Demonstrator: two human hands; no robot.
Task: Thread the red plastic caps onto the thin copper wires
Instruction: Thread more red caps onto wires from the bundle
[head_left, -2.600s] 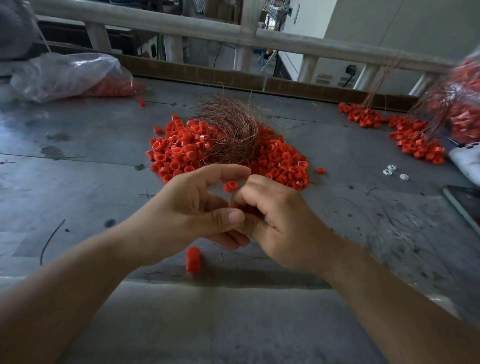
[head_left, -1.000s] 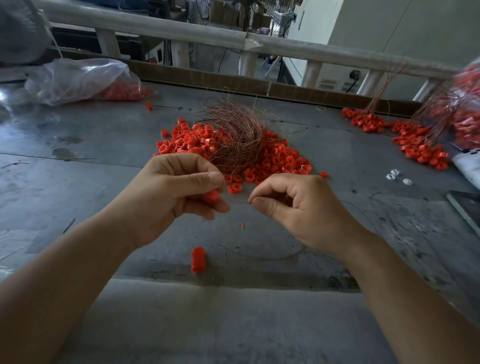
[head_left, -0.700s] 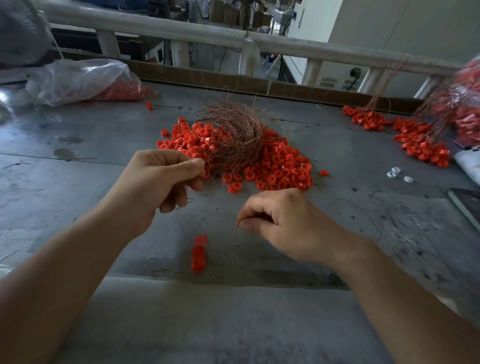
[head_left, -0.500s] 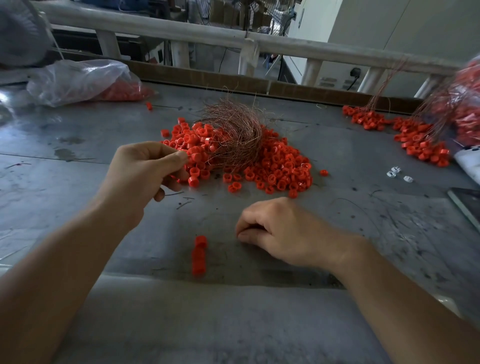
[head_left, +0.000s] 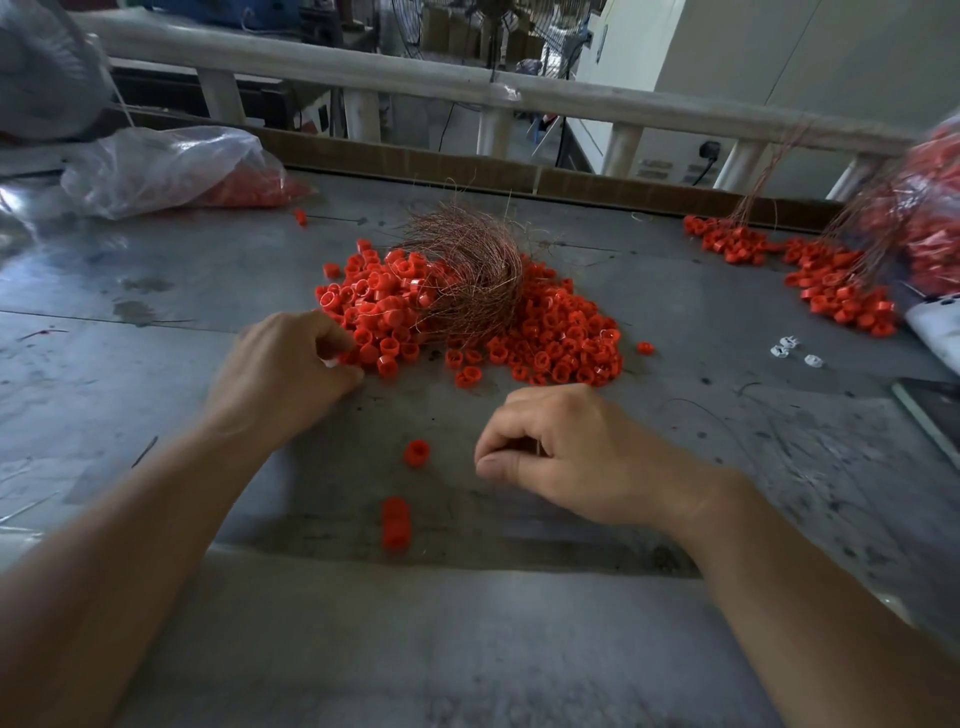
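The red caps (head_left: 550, 338) lie heaped in the middle of the table (head_left: 156, 291), with a tangle of copper wire (head_left: 467, 275) on top. Your left hand (head_left: 283, 369) pinches caps at the heap's near-left edge. Your right hand (head_left: 576, 452), nearer you, has thumb and forefinger pinched together, probably on a strand of that wire.

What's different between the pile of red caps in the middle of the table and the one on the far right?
The middle pile looks larger, heaped; the right pile is a thinner, stretched-out band. A tangled copper wire bundle lies on the middle pile, while copper strands rise out of the right pile. The left hand touches the middle pile's edge; no hand is at the right pile. Both are red caps on the grey table.
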